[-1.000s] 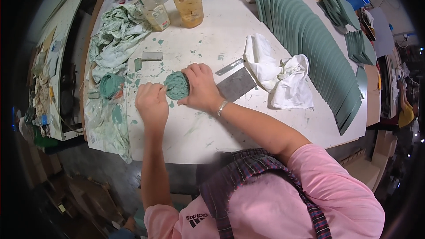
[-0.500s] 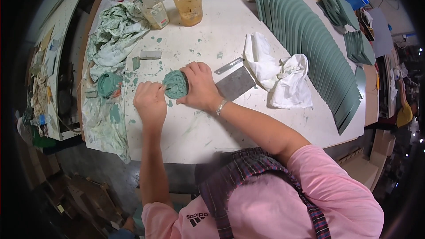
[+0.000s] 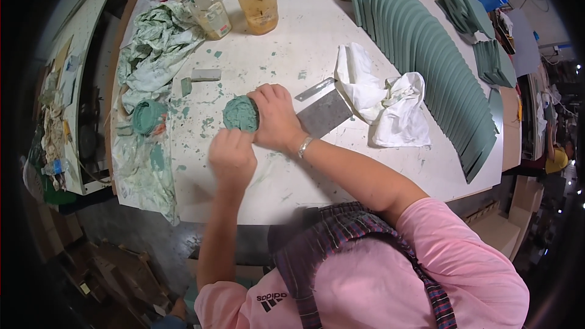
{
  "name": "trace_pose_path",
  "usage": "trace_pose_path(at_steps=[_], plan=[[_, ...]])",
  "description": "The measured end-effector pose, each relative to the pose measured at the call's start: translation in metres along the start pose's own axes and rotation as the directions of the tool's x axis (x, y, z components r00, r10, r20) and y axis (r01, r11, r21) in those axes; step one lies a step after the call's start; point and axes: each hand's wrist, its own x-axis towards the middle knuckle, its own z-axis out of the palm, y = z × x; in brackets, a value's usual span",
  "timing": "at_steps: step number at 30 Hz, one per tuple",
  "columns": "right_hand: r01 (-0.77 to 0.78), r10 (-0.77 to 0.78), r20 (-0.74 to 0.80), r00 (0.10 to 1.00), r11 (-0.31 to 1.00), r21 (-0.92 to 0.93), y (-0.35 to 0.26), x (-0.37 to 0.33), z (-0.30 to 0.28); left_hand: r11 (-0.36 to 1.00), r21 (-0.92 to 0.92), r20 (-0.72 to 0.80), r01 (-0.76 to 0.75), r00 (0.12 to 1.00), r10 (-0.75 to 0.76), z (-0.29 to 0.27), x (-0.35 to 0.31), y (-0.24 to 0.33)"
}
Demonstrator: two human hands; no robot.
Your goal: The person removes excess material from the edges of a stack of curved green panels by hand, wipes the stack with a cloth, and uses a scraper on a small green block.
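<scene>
A round tub of thick green paste [image 3: 239,114] stands on the white table. Fingers of my right hand [image 3: 277,119] curl round its right side and hold it. At the near rim, my left hand [image 3: 234,153] is closed in a fist; its fingers hide whatever it grips. Just right of my right hand lies a flat metal scraper blade [image 3: 325,114], partly beside a crumpled white cloth [image 3: 399,119]. A small grey block [image 3: 206,75] and a green piece [image 3: 186,87] rest beyond the tub, among scattered green flakes.
Another green paste container [image 3: 148,117] sits at the left on a smeared plastic sheet. A green-stained cloth [image 3: 159,45], a glass jar [image 3: 210,12] and an amber bottle [image 3: 256,0] stand behind. A long row of green curved pieces [image 3: 420,55] lines the right side.
My left hand has moved right and nearer to me, from the tub's left side to its near rim. My right hand stays on the tub.
</scene>
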Motion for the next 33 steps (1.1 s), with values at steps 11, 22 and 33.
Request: trace_pose_path(at_steps=[11,22,33], plan=[[-0.032,0.032,0.058,0.998,0.999,-0.007,-0.009,0.003,-0.008,0.989,-0.044,-0.081,0.142,0.986,-0.145,-0.01,-0.001,-0.016],[-0.029,0.028,0.039,0.999,0.999,0.031,-0.01,-0.002,-0.008,0.962,-0.019,-0.048,0.272,0.961,-0.273,-0.012,0.019,-0.019],[-0.02,0.019,0.029,0.999,0.999,0.05,-0.006,0.001,-0.009,0.948,-0.041,-0.051,0.317,0.947,-0.319,-0.013,0.03,-0.026]])
